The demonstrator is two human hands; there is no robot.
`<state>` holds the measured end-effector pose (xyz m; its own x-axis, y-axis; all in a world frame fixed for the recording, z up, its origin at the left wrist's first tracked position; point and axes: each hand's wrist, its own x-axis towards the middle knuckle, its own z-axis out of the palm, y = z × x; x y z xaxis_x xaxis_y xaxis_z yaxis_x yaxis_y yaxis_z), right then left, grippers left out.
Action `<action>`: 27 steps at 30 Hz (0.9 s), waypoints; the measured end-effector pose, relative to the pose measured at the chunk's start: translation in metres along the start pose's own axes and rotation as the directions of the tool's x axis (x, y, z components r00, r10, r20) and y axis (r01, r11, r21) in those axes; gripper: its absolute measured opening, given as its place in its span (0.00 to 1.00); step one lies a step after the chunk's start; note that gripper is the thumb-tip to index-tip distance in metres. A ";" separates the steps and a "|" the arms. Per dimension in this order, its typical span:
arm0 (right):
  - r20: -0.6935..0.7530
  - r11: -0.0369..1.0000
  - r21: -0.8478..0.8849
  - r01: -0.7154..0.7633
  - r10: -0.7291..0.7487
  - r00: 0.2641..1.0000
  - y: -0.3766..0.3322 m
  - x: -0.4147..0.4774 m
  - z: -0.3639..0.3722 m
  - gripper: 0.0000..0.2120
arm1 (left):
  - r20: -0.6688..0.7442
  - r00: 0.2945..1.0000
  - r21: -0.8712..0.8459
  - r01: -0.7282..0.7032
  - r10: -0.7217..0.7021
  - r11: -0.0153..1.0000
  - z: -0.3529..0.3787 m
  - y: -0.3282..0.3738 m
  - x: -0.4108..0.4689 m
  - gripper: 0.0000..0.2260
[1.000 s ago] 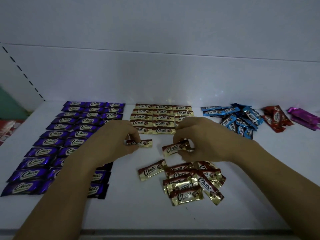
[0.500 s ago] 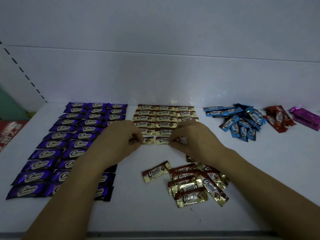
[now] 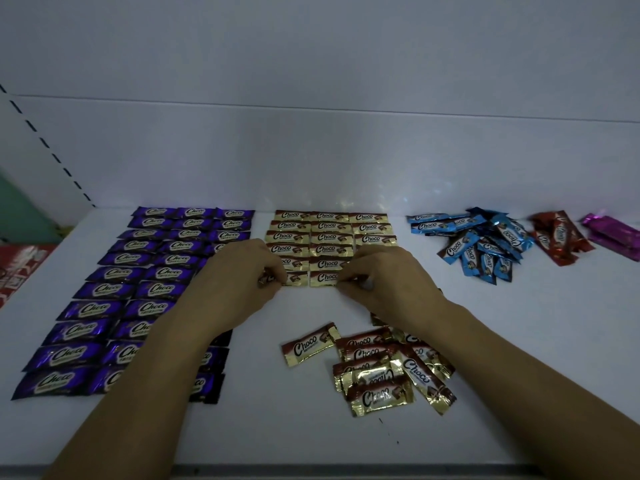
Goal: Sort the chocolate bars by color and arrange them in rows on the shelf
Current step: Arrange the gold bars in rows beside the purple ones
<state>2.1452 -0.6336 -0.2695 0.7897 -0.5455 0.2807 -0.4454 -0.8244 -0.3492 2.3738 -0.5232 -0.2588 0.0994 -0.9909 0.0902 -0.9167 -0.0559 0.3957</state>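
On the white shelf (image 3: 519, 341), purple bars (image 3: 114, 289) lie in neat rows at the left. Gold-and-brown bars (image 3: 329, 233) form rows in the middle. My left hand (image 3: 239, 282) pinches the left end of a gold bar (image 3: 294, 278) at the front of those rows. My right hand (image 3: 384, 282) pinches the right end of the gold bar (image 3: 323, 278) beside it. Both bars lie flat on the shelf. A loose pile of gold bars (image 3: 377, 368) sits in front, under my right wrist.
A heap of blue bars (image 3: 485, 244) lies at the back right, then a few red bars (image 3: 557, 237) and pink bars (image 3: 613, 233) at the far right. The shelf's back wall (image 3: 311, 150) stands behind. Red packaging (image 3: 17, 268) shows at the left edge.
Both hands carried a gold bar each from above the loose pile back to the front of the gold rows and set them down side by side.
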 end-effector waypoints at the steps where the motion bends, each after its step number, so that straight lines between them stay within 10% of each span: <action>1: 0.000 1.000 0.001 -0.002 0.002 1.000 0.000 0.000 0.000 0.06 | 0.002 1.000 0.001 0.001 -0.001 1.000 0.000 0.000 0.000 0.05; 14: -0.014 0.997 0.072 -0.021 0.022 1.000 0.003 -0.004 -0.030 0.09 | -0.058 0.994 -0.046 -0.099 0.096 0.994 -0.002 0.005 0.000 0.07; 27: 0.360 0.982 -0.097 -0.161 0.185 0.914 0.057 -0.047 -0.081 0.17 | 0.200 0.923 -0.097 -0.314 0.328 0.944 0.011 0.033 -0.008 0.12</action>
<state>2.0484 -0.6671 -0.2301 0.7915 -0.5972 -0.1302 -0.6054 -0.7366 -0.3015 2.3381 -0.5183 -0.2563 -0.2859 -0.9578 0.0301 -0.8593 0.2701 0.4343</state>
